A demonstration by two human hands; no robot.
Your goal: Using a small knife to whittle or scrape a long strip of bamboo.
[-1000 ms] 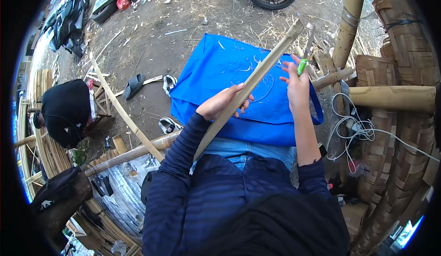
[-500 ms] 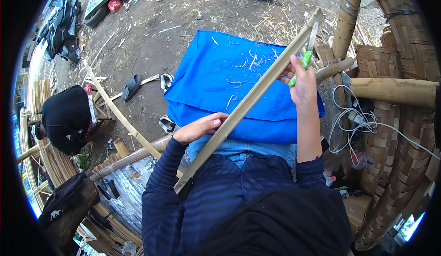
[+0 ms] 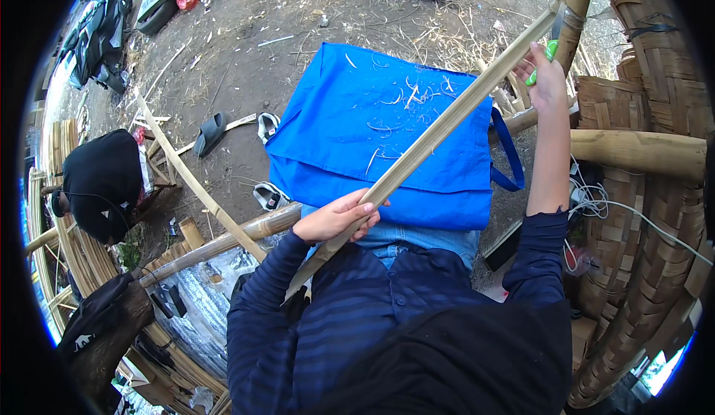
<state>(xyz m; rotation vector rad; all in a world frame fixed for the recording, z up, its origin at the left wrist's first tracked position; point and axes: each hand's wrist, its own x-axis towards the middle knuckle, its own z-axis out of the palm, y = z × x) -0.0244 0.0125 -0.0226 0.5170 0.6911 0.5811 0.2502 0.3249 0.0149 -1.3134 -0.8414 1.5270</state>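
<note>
Your left hand [image 3: 331,220] gripped the bamboo strip [image 3: 442,126], slanting over the blue cloth [image 3: 320,143], near edge to far-right corner; your right hand [image 3: 549,84] held the knife [image 3: 552,49]. Shavings [image 3: 412,95] suggested some paring done; what remained was unclear.

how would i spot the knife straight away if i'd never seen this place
Start at the big blue cloth in the middle, then follow the long bamboo strip slanting across it to its upper-right end. There, in the person's right grip, is the knife. Its bright green handle sets it apart from the tan bamboo beside it.
</note>
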